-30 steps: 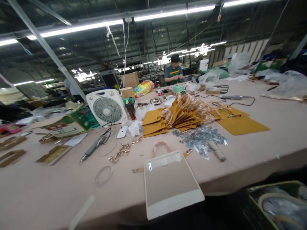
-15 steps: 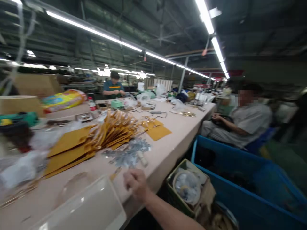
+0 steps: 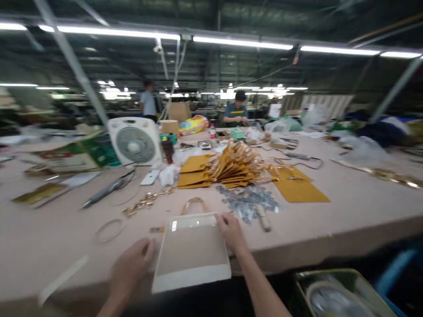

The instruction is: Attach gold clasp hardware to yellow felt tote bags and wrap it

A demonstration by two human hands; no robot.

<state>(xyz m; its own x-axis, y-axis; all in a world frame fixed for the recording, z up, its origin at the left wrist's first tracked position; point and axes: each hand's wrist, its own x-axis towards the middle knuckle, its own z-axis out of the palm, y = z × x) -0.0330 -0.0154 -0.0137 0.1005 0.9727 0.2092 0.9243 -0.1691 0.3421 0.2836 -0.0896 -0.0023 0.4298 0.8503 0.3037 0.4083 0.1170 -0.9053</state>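
A white flat board (image 3: 191, 253) lies at the near edge of the long table (image 3: 346, 215), partly overhanging it. A curved handle (image 3: 194, 203) shows just beyond its far edge. My right hand (image 3: 231, 231) rests on the board's right far corner, fingers curled over the edge. Beside the board's left edge sits my left hand (image 3: 132, 264), fingers loosely bent, touching or nearly touching it. A heap of small silver metal parts (image 3: 249, 200) lies just past my right hand. Behind it, yellow bags (image 3: 228, 167) are fanned out.
A white box fan (image 3: 135, 143) stands at the back left, with a grey tool (image 3: 105, 191) and gold fittings (image 3: 145, 202) before it. A ring (image 3: 109, 230) lies left of the board. One person works at the table's far end. A green box (image 3: 333, 293) sits below right.
The view swung right and came back to the table. Both my hands have come into view and now sit at the white board's sides.
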